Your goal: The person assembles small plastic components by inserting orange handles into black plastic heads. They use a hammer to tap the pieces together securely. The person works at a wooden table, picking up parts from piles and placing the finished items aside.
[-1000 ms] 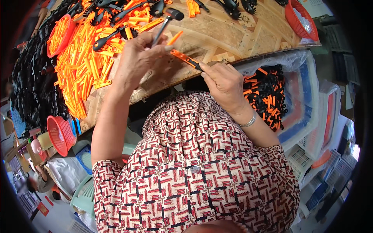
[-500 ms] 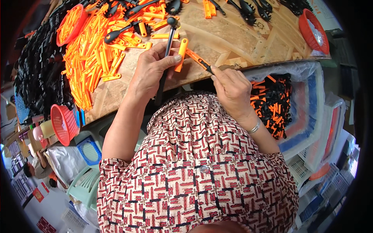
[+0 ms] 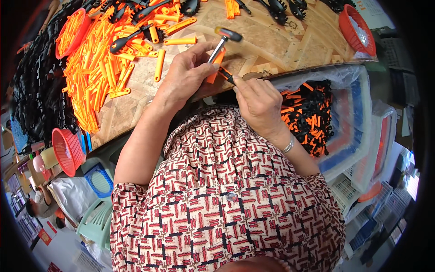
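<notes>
My left hand (image 3: 183, 75) is closed at the table's front edge around a small hammer (image 3: 218, 49) with a metal shaft and a dark, yellow-tipped head. The same hand pinches an orange plastic handle piece (image 3: 219, 58), partly hidden behind the shaft. Just to the right, my right hand (image 3: 260, 99) grips a black and orange utensil handle (image 3: 226, 75) between thumb and fingers. Its tip meets the orange piece; whether one sits inside the other I cannot tell. Loose orange handle pieces (image 3: 93, 75) lie heaped left of my left hand.
Black kitchen utensils (image 3: 276, 11) lie along the table's far side. Red baskets (image 3: 358, 31) stand at the right end and the left. A plastic-lined bin (image 3: 351, 122) below right holds black and orange utensils. Black parts (image 3: 36, 86) are piled far left. A green chair (image 3: 96, 222) stands lower left.
The hammer has tipped, its head swinging right over the orange piece. My two hands have come closer together. The whole view has shifted slightly.
</notes>
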Motion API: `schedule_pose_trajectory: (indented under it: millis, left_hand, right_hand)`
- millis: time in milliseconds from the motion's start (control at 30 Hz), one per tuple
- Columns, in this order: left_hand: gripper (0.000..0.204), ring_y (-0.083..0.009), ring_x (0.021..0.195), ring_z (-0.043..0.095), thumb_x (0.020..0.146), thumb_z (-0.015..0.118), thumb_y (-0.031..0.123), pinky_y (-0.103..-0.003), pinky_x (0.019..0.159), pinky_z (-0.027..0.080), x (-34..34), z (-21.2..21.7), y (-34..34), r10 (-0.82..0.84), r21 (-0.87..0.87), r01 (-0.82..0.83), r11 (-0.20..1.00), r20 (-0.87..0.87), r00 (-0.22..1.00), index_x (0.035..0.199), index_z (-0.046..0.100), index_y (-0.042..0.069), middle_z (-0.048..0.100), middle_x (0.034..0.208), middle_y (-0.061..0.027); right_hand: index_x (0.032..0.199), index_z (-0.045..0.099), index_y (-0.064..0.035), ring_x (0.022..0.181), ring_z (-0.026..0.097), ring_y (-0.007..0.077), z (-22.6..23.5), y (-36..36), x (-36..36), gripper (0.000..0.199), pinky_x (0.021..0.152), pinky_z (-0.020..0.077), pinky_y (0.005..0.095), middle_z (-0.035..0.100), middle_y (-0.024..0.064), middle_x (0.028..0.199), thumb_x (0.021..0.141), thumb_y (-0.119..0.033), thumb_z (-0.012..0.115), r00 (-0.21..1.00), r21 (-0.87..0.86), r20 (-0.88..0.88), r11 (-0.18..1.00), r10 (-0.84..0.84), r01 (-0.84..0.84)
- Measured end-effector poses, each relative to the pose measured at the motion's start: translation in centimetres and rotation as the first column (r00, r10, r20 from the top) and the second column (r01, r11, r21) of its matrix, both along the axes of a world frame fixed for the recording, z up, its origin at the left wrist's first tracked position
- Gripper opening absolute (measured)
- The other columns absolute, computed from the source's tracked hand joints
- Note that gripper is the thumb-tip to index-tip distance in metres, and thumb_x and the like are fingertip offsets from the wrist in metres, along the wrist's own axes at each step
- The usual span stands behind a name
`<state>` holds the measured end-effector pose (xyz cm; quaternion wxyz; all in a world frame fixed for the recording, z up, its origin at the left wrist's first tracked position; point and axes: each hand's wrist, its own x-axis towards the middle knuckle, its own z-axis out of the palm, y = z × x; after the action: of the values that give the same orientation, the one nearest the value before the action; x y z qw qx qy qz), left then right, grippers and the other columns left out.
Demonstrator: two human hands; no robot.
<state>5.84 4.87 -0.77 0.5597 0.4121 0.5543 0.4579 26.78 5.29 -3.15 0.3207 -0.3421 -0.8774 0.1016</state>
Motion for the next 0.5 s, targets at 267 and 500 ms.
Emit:
schedule_pose_trajectory:
  millis: [267,500]
  left_hand:
    - [0.043,-0.0038,0.074,0.054,0.090,0.064,0.004,-0.021,0.062,0.044,0.0,0.9,0.1,-0.121,-0.058,0.109,0.992,-0.257,0.959,0.133,0.057,0.001,0.061,0.086,0.0012]
    - [0.033,-0.0093,0.063,0.063,0.087,0.069,-0.001,-0.021,0.050,0.048,-0.4,0.7,0.2,0.127,-0.094,-0.122,0.988,0.049,0.991,0.118,0.057,0.002,0.063,0.082,-0.0019]
  right_hand:
    - [0.114,0.069,0.0007,0.069,0.058,0.0270,0.4,0.2,-0.3,0.037,0.064,0.0461,0.0394,0.056,0.0087,0.076,0.077,-0.001,0.074,0.997,0.018,0.057,0.998,0.056,-0.057]
    - [0.112,0.069,0.0029,0.072,0.060,0.0244,0.5,0.5,-0.5,0.034,0.068,0.0470,0.0365,0.057,0.0084,0.077,0.079,-0.006,0.072,0.993,0.061,0.085,0.994,0.086,-0.091]
